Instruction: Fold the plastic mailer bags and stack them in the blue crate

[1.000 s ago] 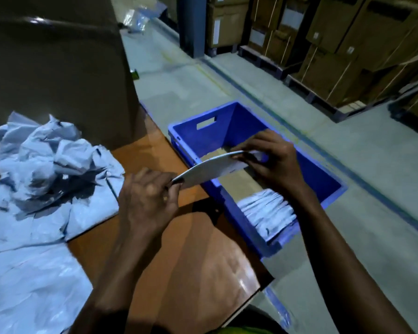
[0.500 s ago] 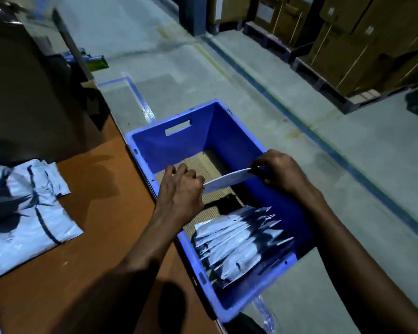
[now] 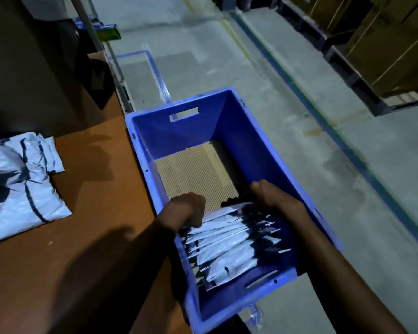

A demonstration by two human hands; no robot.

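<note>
The blue crate [image 3: 179, 141] stands on the floor against the right edge of the brown table [image 3: 94, 189]. Inside it, several folded grey mailer bags [image 3: 225, 249] stand in a row at the near end, on a cardboard liner [image 3: 193, 174]. Both hands reach down into the crate at the far end of that row. My left hand [image 3: 186, 208] grips the left end of the folded mailer bag [image 3: 222, 212] at the back of the row. My right hand [image 3: 273, 196] holds its right end. The fingertips are hidden behind the bags.
A pile of unfolded grey mailer bags [image 3: 17, 184] lies on the table's left side. A large dark box [image 3: 34, 56] stands at the table's back. Cardboard cartons on pallets [image 3: 372, 44] line the far right of the concrete floor.
Both hands carried the folded mailer bag from above the table edge down into the crate, setting it against the far end of the row. The view swung right and downward.
</note>
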